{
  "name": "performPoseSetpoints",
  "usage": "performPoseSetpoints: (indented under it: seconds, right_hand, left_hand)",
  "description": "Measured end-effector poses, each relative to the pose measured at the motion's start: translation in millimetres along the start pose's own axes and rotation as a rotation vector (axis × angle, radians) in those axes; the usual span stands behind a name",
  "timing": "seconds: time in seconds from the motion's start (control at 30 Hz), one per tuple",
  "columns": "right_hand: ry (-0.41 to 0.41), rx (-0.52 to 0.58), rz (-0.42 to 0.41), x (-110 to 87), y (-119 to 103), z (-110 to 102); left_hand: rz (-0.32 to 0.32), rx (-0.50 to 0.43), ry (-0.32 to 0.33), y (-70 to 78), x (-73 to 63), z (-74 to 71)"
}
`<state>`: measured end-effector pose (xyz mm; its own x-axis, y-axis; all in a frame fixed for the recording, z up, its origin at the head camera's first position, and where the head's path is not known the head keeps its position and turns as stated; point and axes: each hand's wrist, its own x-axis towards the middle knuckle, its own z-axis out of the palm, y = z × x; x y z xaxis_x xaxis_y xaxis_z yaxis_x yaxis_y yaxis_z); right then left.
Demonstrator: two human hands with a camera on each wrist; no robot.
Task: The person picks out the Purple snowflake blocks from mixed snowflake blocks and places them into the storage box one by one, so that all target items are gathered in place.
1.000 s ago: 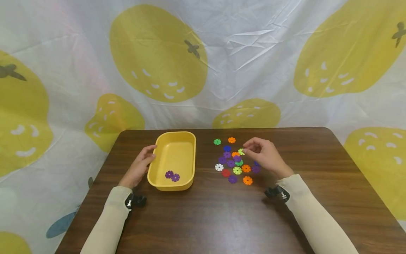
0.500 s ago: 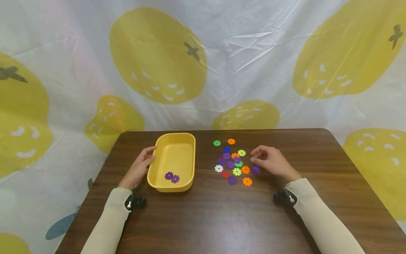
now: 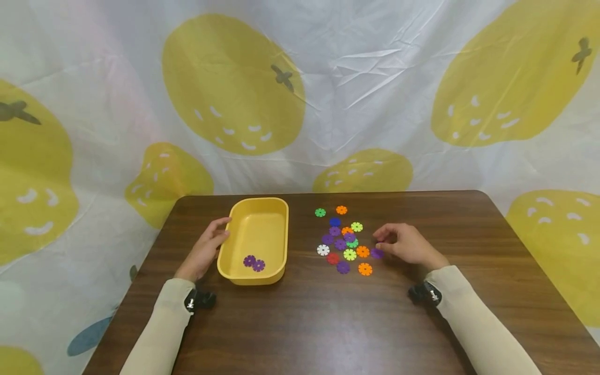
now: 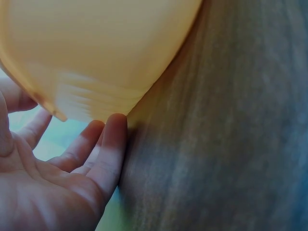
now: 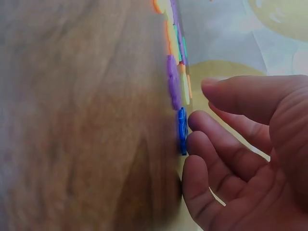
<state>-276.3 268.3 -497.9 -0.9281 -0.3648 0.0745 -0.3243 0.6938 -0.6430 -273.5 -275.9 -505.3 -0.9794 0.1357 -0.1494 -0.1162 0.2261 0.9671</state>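
Note:
A yellow plastic basin (image 3: 253, 224) stands at the left of the table with two purple snowflake discs (image 3: 254, 263) inside. My left hand (image 3: 206, 250) rests against its left side, fingertips at the rim and outer wall. My right hand (image 3: 410, 245) is low at the right edge of a scatter of snowflake discs, its thumb and fingers apart. In the right wrist view its fingertips are at a blue disc (image 5: 183, 131), which the hand mostly hides in the head view. Beside the thumb lies a purple disc (image 3: 376, 253).
Several more discs lie between basin and right hand, among them a white disc (image 3: 323, 250), a red disc (image 3: 333, 258), an orange disc (image 3: 365, 269) and a green disc (image 3: 320, 212). Some overlap. A fruit-print curtain (image 3: 365, 104) hangs behind the brown table (image 3: 304, 323).
My right hand has moved right and down, away from the yellow-green disc to the blue and purple discs at the right edge. The left hand has stayed at the basin.

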Motion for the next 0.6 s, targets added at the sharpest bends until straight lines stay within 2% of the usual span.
performPoseSetpoints:
  seconds: [0.13, 0.37, 0.6]
  right_hand:
    - [-0.015, -0.033, -0.011, -0.6, -0.3, 0.6]
    - [-0.091, -0.083, -0.025, -0.3, -4.2, 0.7]
    - [-0.144, -0.079, -0.017, 2.0, -1.6, 0.8]
  left_hand:
    - [0.002, 0.008, -0.003, -0.3, -0.7, -0.3]
    - [0.004, 0.006, -0.004, -0.1, -0.8, -0.2]
    - [-0.001, 0.004, -0.01, -0.3, -1.6, -0.9]
